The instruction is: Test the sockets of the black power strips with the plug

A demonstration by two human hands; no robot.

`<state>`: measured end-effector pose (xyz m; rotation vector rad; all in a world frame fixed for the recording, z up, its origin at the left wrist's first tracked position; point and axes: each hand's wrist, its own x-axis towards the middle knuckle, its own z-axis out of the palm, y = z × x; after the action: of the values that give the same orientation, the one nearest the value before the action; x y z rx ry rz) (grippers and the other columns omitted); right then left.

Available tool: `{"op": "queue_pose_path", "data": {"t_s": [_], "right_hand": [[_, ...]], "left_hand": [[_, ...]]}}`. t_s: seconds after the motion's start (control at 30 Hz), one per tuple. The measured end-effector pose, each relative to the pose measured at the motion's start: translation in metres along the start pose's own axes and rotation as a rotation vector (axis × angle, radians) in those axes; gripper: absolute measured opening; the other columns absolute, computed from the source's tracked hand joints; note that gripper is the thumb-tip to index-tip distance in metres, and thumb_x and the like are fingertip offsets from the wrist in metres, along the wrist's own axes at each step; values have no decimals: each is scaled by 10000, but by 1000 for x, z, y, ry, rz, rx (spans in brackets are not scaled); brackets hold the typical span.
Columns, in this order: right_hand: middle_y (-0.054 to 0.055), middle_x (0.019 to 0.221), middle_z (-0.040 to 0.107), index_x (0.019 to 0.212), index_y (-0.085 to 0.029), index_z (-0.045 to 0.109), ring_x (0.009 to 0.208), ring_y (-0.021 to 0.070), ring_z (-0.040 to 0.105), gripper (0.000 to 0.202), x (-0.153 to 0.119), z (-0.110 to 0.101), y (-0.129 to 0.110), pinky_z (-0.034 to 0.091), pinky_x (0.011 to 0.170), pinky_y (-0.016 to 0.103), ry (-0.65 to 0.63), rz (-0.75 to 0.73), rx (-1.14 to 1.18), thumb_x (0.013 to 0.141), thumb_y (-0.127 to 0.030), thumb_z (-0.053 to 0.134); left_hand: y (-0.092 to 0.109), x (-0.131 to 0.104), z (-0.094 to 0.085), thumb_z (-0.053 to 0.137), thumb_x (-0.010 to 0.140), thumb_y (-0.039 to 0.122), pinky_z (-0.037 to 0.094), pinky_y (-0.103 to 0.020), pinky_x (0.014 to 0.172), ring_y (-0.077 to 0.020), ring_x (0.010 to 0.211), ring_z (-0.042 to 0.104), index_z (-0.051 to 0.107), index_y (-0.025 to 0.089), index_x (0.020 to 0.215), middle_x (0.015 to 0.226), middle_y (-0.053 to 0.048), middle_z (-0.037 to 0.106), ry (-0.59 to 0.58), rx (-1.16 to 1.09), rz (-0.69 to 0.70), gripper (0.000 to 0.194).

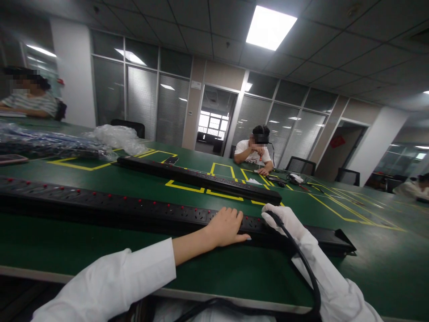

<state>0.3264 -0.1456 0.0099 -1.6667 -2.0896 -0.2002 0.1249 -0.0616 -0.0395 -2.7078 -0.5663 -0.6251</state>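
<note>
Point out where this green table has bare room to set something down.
Bare green tabletop lies between the two white sleeves, before the nearer long black red-dotted socket strip, and right of that strip's end. Crowded: far left, under crumpled clear plastic wrap, and along the strip around the bare left hand and white-gloved right hand.

The near power strip (pixel 187 218) is showing black colour with red dots (pixel 125 197) in a row. The counter (pixel 385 259) is appearing green with yellow lines (pixel 224 195). The glove (pixel 288 220) is looking white, the cable (pixel 305 267) black.

head view looks forward across the table (pixel 382 264).
</note>
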Motion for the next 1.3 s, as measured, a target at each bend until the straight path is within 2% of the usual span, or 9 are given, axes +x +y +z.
{"op": "queue_pose_path", "data": {"t_s": [0.33, 0.53, 0.7, 0.83, 1.0, 1.13, 1.3], "right_hand": [[-5, 619, 555, 793, -198, 532, 570, 102, 501, 229, -4, 4, 1, 345, 569, 206, -25, -64, -140, 833, -367, 383], [-7, 634, 564, 803, -203, 518, 568, 102, 504, 243, -6, 8, -3, 341, 571, 207, -25, -30, -148, 841, -380, 357], [-8, 619, 570, 815, -208, 521, 560, 103, 510, 244, -5, 9, -5, 326, 545, 202, -75, -34, -225, 838, -383, 354], [-2, 602, 574, 821, -210, 524, 548, 108, 514, 251, -4, 6, -8, 308, 530, 207, -77, -61, -312, 843, -381, 342], [8, 550, 561, 790, -200, 519, 498, 111, 498, 282, 2, -5, -11, 258, 495, 225, -122, -169, -446, 833, -414, 340], [20, 556, 568, 768, -192, 512, 494, 113, 502, 306, 6, -10, -12, 241, 483, 227, -159, -219, -471, 816, -448, 352], [12, 588, 583, 826, -209, 504, 503, 118, 512, 281, 2, -6, -9, 256, 476, 217, -189, -140, -470, 821, -449, 357]], "left_hand": [[0, 0, 2, 246, 770, 646, 348, -359, 712, -255, 810, 523, 486, 112, 1021, 853, -118, 571, 13, -1, -4, 637], [0, 0, 2, 251, 771, 644, 346, -361, 722, -251, 810, 522, 487, 118, 1021, 866, -118, 573, 12, -6, -3, 629], [0, 0, 3, 251, 775, 636, 348, -363, 715, -254, 801, 522, 488, 116, 1018, 871, -118, 573, 17, -1, -5, 621], [1, 0, 3, 265, 773, 634, 343, -362, 722, -251, 806, 522, 486, 117, 1016, 867, -121, 570, 10, 4, -13, 613], [3, 2, 2, 306, 755, 636, 347, -368, 723, -258, 807, 522, 490, 123, 1006, 852, -118, 572, -1, 2, -23, 600], [4, 5, 2, 310, 750, 639, 356, -372, 715, -260, 803, 526, 490, 121, 1010, 856, -120, 571, -15, -5, -14, 606], [9, 10, 7, 302, 746, 646, 366, -370, 706, -260, 803, 524, 493, 122, 986, 854, -118, 570, 10, -20, -27, 608]]}}
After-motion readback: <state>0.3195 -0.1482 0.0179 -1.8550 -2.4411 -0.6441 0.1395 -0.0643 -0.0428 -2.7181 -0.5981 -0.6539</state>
